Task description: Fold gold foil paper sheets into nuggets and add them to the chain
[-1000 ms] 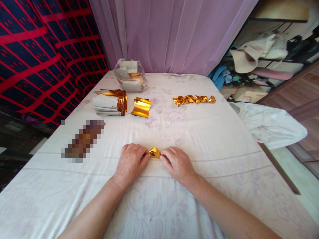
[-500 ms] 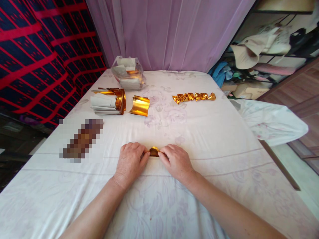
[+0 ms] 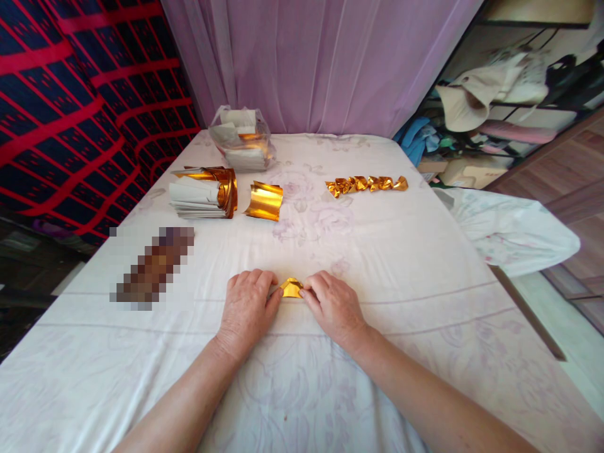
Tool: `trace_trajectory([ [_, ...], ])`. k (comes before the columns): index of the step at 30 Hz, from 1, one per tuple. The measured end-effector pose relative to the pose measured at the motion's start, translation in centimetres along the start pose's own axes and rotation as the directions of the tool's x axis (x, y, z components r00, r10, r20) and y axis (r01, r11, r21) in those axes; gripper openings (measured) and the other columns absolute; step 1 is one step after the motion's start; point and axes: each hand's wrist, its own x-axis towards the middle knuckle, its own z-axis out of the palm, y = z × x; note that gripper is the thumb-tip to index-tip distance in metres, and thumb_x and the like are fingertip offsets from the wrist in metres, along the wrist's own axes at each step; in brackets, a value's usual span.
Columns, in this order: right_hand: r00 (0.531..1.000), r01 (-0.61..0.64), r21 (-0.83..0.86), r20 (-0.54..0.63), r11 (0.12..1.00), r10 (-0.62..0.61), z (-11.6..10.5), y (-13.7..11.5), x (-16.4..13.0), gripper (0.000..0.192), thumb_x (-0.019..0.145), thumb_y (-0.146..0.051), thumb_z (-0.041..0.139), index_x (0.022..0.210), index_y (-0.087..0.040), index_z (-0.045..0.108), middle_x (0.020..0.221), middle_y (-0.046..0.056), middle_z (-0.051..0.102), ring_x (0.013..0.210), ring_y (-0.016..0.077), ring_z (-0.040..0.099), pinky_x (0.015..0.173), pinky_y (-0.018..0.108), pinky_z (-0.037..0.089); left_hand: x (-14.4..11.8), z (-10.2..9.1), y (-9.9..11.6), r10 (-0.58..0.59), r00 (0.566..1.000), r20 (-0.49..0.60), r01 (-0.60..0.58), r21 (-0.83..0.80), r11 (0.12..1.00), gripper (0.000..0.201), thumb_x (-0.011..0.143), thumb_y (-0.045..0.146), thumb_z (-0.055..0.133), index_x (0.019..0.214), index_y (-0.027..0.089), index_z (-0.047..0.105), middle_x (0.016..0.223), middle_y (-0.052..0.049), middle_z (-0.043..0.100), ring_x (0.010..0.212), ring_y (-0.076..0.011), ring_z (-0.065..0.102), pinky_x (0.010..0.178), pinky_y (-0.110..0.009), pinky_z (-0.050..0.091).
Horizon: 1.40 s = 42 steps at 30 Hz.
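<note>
Head view — left hand (image 3: 250,307) and right hand (image 3: 336,307) pinch folded gold foil (image 3: 291,289).

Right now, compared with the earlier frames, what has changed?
The small gold piece looks different: half a second ago a dark hollow faced the camera, and now mostly bright gold shows there. The left hand and right hand keep pinching its ends. The paper stack, loose gold sheet, row of folded gold pieces and plastic bag stayed put.
</note>
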Motion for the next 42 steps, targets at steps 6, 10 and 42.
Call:
trace_trajectory([
  [6,0.992,0.126,0.126,0.000,0.984,-0.127,-0.5,0.8,-0.4,0.007,0.091,-0.023,0.062,0.097,-0.023,0.067,0.095,0.003,0.067,0.082,0.0155,0.063,0.074,0.027,0.046,-0.1,-0.1,-0.6,0.061,0.998,0.002,-0.061,-0.091,0.994,0.019,0.095,0.030,0.053,0.097,0.027,0.071,0.099,-0.003,0.070,0.090,-0.0230,0.060,0.080,-0.039,0.038],
  [10,0.989,0.150,0.129,-0.020,0.980,-0.149,-0.4,1.1,-0.6,0.012,0.091,-0.022,0.061,0.101,-0.023,0.068,0.096,0.004,0.067,0.083,0.0154,0.063,0.075,0.026,0.048,-0.2,-0.2,-1.2,0.104,0.995,0.006,-0.103,-0.124,0.987,0.015,0.091,0.034,0.061,0.100,0.029,0.072,0.102,-0.002,0.071,0.093,-0.0224,0.061,0.081,-0.038,0.039],
  [42,0.978,0.189,0.152,-0.120,0.970,-0.171,-1.6,0.8,-0.2,0.023,0.098,-0.023,0.043,0.090,-0.021,0.065,0.084,0.005,0.067,0.079,0.0162,0.063,0.073,0.027,0.046,-0.1,0.8,-1.2,0.141,0.976,-0.166,-0.205,-0.472,0.857,0.023,0.096,0.035,0.052,0.090,0.023,0.071,0.077,-0.001,0.074,0.072,-0.0157,0.067,0.072,-0.029,0.050],
])
